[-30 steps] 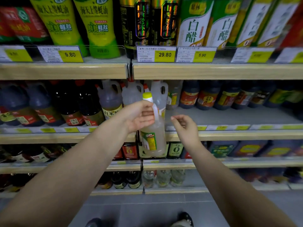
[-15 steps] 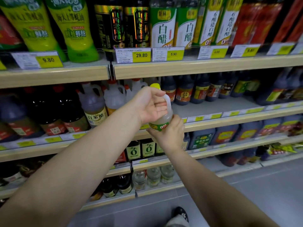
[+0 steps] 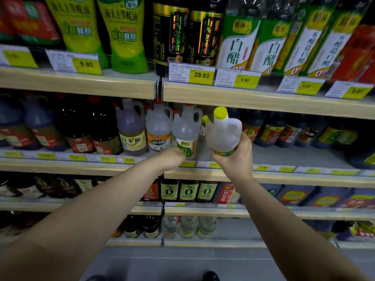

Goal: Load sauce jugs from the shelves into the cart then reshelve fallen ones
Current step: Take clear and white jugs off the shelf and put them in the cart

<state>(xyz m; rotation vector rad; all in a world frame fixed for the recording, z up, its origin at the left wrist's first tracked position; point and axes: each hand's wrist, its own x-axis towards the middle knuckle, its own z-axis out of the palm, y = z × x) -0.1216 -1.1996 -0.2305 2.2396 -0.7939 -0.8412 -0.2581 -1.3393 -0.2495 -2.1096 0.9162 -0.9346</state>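
the right hand grasps the yellow-capped jug from below, fingers and thumb wrapped round its green-labelled base. the jug stands upright in the air, its handle turned toward 3 o'clock. it is held just in front of the middle shelf, off the shelf's surface, a little toward 1 o'clock from the centre of the view.

the left hand reaches in at the jug's 9 o'clock side. its fingers are curled onto the lower label of the red-capped jug, which stands upright on the middle shelf near the front edge. the two jugs are just beside each other, and i cannot tell whether they touch. a second yellow cap shows in the gap between them, further back.

at 9 o'clock of the red-capped jug stand two more pale jugs, the orange-labelled jug and then the yellow-labelled jug. past them is a row of dark jugs. more dark bottles line the shelf at 3 o'clock of the right hand.

the top shelf, at 12 o'clock, carries green squeeze bottles, tall white vinegar bottles and a price tag reading 29.80. at 6 o'clock lie the grey floor and the tip of a dark shoe.
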